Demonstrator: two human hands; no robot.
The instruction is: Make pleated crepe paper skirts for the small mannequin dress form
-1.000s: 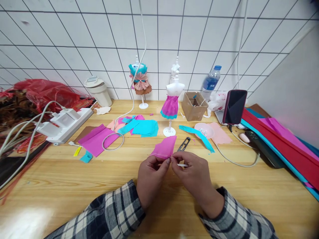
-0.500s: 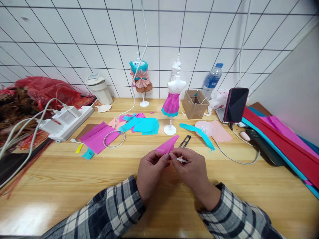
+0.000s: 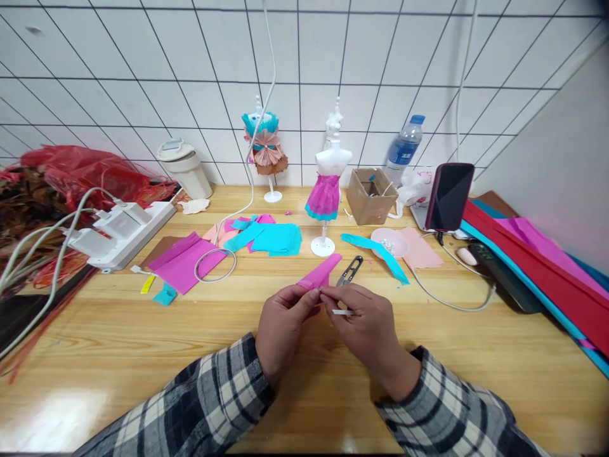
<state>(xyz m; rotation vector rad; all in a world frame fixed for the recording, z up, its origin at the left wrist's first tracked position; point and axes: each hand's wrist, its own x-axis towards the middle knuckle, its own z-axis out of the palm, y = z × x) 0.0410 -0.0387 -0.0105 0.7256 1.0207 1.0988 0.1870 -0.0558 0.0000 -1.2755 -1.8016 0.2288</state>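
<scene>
A folded piece of magenta crepe paper (image 3: 320,274) is pinched at its lower edge between the thumb and fingers of my left hand (image 3: 285,327). My right hand (image 3: 365,324) is closed too, its fingertips meeting the left ones at that edge. A narrow white strip (image 3: 342,311) sticks out from the fingers of my right hand. Just beyond them, black thread snips (image 3: 351,270) lie on the table. Behind stands a small white dress form (image 3: 333,162) in a magenta skirt (image 3: 323,195) with a turquoise hem. My fingertips hide the pinched edge.
Crepe paper sheets (image 3: 280,239) and a looped white cable (image 3: 216,280) lie left of centre. A pink dish of beads (image 3: 398,242), a cardboard box (image 3: 372,198), a bottle (image 3: 404,149) and a phone (image 3: 450,197) stand right. A power strip (image 3: 137,235) lies far left.
The magenta paper has folded narrower, and its pinched edge has shifted slightly left. The white strip now lies more level across my right fingers. The view has drifted a little.
</scene>
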